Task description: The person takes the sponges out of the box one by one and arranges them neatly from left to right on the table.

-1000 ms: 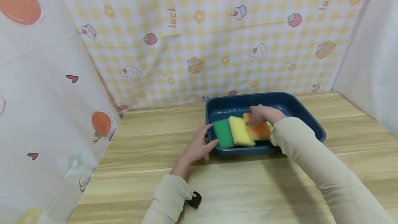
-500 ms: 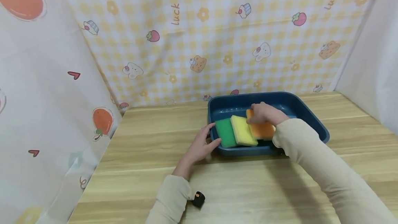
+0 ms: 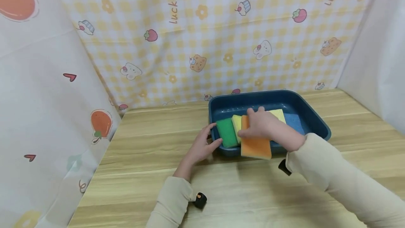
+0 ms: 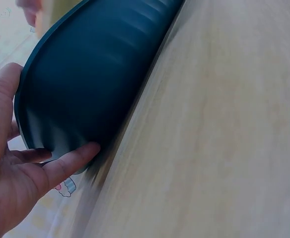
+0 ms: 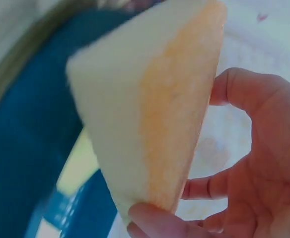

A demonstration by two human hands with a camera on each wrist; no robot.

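A dark blue tray (image 3: 316,122) stands on the wooden table (image 3: 240,192). My right hand (image 3: 262,124) grips an orange sponge (image 3: 255,146) and holds it lifted over the tray's near rim; in the right wrist view the orange sponge (image 5: 155,119) has a pale underside and my fingers (image 5: 160,218) are curled round it. A green sponge (image 3: 226,132), a yellow sponge (image 3: 236,122), another yellow sponge (image 3: 278,114) and a blue sponge (image 3: 294,122) lie in the tray. My left hand (image 3: 202,145) holds the tray's near left corner; its fingers (image 4: 65,163) press on the tray's outer wall (image 4: 100,84).
Patterned cloth walls (image 3: 202,38) close off the back and left (image 3: 41,115), and a plain white wall (image 3: 376,52) stands at the right. Bare wooden table stretches in front of the tray and to its left.
My right hand has lifted the orange sponge and drawn it toward me over the tray's near rim. A yellow and a blue sponge behind it have come into view. The left hand stays at the tray corner.
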